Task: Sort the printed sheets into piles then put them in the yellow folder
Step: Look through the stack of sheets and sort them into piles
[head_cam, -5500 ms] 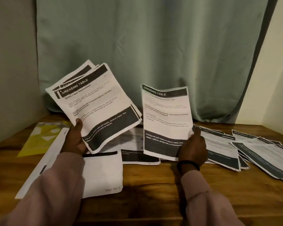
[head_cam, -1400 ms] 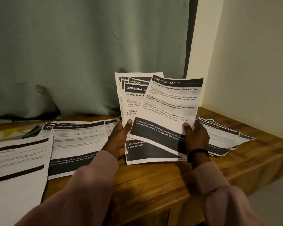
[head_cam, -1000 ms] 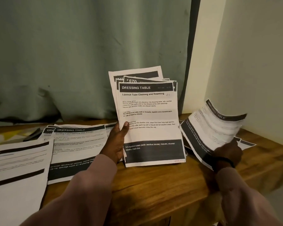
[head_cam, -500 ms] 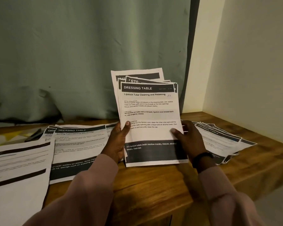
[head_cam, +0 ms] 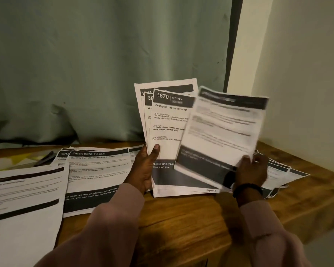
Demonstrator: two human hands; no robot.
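Observation:
My left hand (head_cam: 144,170) grips an upright fan of printed sheets (head_cam: 168,120); the front one reads "1670 KITCHEN, Peel garlic cloves for prep". My right hand (head_cam: 252,173) pinches the bottom edge of a single sheet (head_cam: 222,135), blurred by motion, tilted and held to the right of the fan. Under that hand a pile of sheets (head_cam: 283,170) lies on the wooden table (head_cam: 181,214). Another pile headed "DRESSING TABLE" (head_cam: 96,176) lies left of centre. A corner of the yellow folder (head_cam: 17,159) shows at far left, mostly covered.
A large white sheet (head_cam: 21,209) covers the near left of the table. A dark pen-like object (head_cam: 45,158) lies by the folder. A green curtain (head_cam: 104,64) hangs behind, and a cream wall (head_cam: 307,74) closes the right side. The table's right edge drops off near the right pile.
My right hand has pulled the front "Lipstick Tube Cleaning" sheet off the fan and swings it right. The "Peel garlic cloves" kitchen sheet now faces me. My left hand stays put.

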